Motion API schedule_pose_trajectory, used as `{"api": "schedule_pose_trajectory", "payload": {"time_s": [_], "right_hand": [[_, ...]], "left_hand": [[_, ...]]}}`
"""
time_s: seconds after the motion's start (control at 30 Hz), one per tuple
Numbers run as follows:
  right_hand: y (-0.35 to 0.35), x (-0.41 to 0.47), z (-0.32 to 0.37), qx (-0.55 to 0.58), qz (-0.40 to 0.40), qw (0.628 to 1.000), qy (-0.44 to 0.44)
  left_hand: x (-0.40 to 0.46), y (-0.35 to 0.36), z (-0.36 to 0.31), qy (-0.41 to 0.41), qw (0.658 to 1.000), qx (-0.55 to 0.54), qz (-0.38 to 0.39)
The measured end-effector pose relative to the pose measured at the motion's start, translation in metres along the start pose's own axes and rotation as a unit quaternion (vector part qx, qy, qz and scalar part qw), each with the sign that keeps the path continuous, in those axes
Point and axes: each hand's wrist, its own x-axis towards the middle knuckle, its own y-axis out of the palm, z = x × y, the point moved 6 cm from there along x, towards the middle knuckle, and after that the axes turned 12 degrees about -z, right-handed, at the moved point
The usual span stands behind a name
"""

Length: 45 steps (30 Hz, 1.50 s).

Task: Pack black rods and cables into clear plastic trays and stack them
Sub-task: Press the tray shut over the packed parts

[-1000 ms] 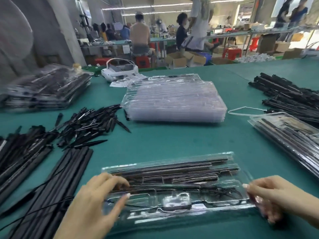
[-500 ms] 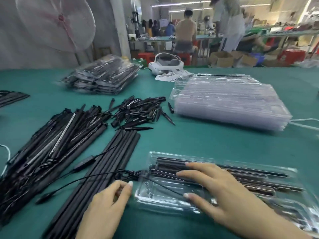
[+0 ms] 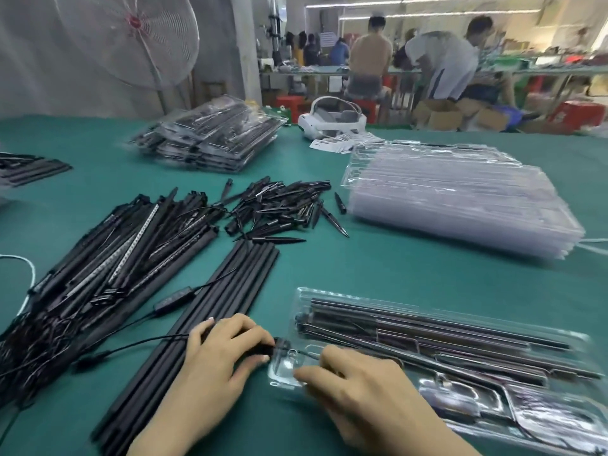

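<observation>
Filled clear tray on bench, near edge; both hands at its left end.
Left hand grip pinches cable end; right hand grip loosely curled on tray, hold unclear. Tray judged light, flexy, slippery: lift by both ends.

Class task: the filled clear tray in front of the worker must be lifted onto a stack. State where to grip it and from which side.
Grip the filled tray at its two short ends, a hand coming in from each side. It is long, thin and flexible, with rods lying lengthwise, so end support probably limits sagging.
</observation>
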Motion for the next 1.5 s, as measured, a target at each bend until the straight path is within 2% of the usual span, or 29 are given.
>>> {"api": "schedule_pose_trajectory", "payload": {"time_s": [0.13, 0.27, 0.4, 0.57, 0.7, 0.73, 0.83, 0.93, 1.03, 1.13, 1.23, 1.33, 1.43, 1.5], "right_hand": [[-0.01, -0.003, 0.007, -0.068, -0.092, 0.992, -0.048], [-0.019, 0.0, 0.008, -0.089, -0.147, 0.982, -0.074], [-0.005, -0.004, 0.01, -0.08, -0.114, 0.987, -0.086], [0.01, -0.01, 0.005, 0.031, -0.118, 0.992, -0.036], [0.022, -0.014, 0.005, 0.093, -0.079, 0.992, -0.018], [0.023, -0.014, 0.005, 0.104, -0.07, 0.992, -0.014], [0.024, -0.012, 0.004, 0.103, -0.057, 0.993, -0.013], [0.025, -0.012, 0.004, 0.079, -0.054, 0.995, -0.012], [0.025, -0.013, 0.006, 0.079, -0.074, 0.994, -0.001], [0.024, -0.014, 0.005, 0.09, -0.096, 0.991, 0.0], [0.028, -0.015, 0.004, 0.102, -0.055, 0.993, 0.011], [0.031, -0.011, 0.006, 0.096, -0.006, 0.995, 0.014], [0.031, -0.009, 0.009, 0.101, 0.013, 0.995, 0.022], [0.031, -0.009, 0.009, 0.104, 0.026, 0.994, 0.026]], "left_hand": [[-0.008, -0.006, -0.003, 0.026, 0.999, 0.025, -0.012], [-0.015, -0.013, -0.006, 0.043, 0.998, 0.014, -0.044], [-0.019, -0.014, -0.002, 0.019, 0.999, 0.009, -0.038], [-0.016, -0.014, -0.002, -0.012, 1.0, 0.023, -0.007], [0.007, -0.027, -0.004, -0.082, 0.987, -0.125, -0.059], [0.014, -0.022, -0.006, -0.102, 0.985, -0.137, -0.034], [0.033, 0.008, -0.01, -0.123, 0.979, -0.076, 0.145], [0.047, 0.023, -0.009, -0.124, 0.96, -0.051, 0.244], [0.048, 0.025, -0.007, -0.135, 0.944, -0.07, 0.292], [0.044, 0.023, -0.008, -0.116, 0.943, -0.05, 0.307], [0.042, 0.02, -0.008, -0.114, 0.942, -0.019, 0.315], [0.038, 0.015, -0.008, -0.115, 0.922, 0.046, 0.366], [0.03, 0.011, -0.011, -0.14, 0.879, 0.022, 0.456], [0.033, 0.008, -0.012, -0.131, 0.876, 0.001, 0.464]]}}
